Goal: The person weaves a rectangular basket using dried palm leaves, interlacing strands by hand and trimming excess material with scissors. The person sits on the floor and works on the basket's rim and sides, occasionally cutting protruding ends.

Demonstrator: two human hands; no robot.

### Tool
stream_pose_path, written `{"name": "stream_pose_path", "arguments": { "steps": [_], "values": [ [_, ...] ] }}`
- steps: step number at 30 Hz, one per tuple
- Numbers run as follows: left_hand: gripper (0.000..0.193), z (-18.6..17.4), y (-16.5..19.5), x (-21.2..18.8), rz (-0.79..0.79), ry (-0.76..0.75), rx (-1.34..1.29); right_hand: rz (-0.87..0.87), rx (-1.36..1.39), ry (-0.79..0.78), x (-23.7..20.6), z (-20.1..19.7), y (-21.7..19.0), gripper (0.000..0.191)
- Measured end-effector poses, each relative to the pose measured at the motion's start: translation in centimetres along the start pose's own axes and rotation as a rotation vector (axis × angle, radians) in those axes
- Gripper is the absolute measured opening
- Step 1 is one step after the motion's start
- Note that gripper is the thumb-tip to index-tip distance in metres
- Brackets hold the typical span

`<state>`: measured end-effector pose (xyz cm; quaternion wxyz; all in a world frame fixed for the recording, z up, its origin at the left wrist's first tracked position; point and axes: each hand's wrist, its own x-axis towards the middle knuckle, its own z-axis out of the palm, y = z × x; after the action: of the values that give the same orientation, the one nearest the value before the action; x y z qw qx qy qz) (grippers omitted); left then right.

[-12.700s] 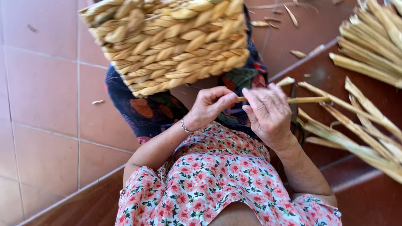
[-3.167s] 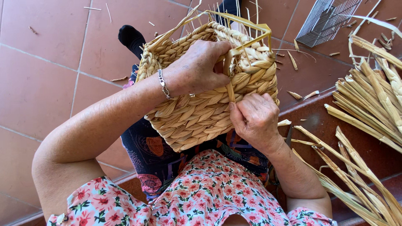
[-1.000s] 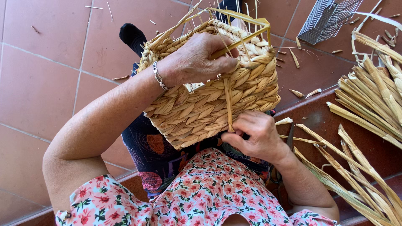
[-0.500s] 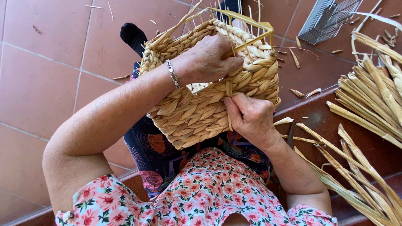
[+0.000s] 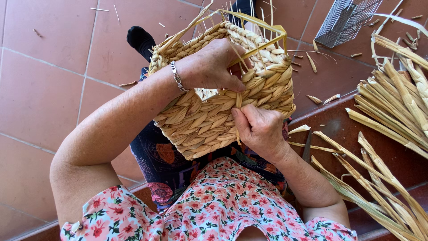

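Note:
A braided straw basket (image 5: 209, 120) rests on my lap, its rim turned away from me. My left hand (image 5: 211, 67), with a silver bracelet at the wrist, lies over the basket's rim and presses the weave. Just below it my right hand (image 5: 256, 129) pinches a thin straw strand (image 5: 239, 99) that runs down the basket's side. Loose yellow strands (image 5: 261, 22) stick up from the far rim.
A heap of dried straw leaves (image 5: 392, 116) lies at my right on the dark red step. A wire grid (image 5: 345, 20) sits at the top right. Straw scraps (image 5: 312, 62) litter the terracotta tiles. A black-socked foot (image 5: 140, 38) shows beyond the basket.
My right hand pulled the strand down below the basket, then came back up against the basket's side. My left hand stayed on the rim.

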<state>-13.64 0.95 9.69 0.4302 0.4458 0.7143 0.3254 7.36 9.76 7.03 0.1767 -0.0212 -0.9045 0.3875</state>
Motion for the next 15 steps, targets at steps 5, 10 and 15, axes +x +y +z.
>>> {"name": "stream_pose_path", "arguments": {
  "steps": [5,10,15],
  "values": [
    [0.036,0.0,-0.1,-0.1,-0.004,0.019,0.049,0.031,0.048,-0.009,-0.3,0.1,0.2,0.028],
    [0.036,-0.2,-0.2,0.0,-0.059,-0.006,-0.013,0.069,0.154,-0.025,-0.2,-0.3,0.3,0.025],
    [0.046,-0.7,-0.6,-0.5,0.059,-0.027,-0.157,0.13,0.244,-0.049,0.4,-1.0,0.3,0.023]
  ]
}}
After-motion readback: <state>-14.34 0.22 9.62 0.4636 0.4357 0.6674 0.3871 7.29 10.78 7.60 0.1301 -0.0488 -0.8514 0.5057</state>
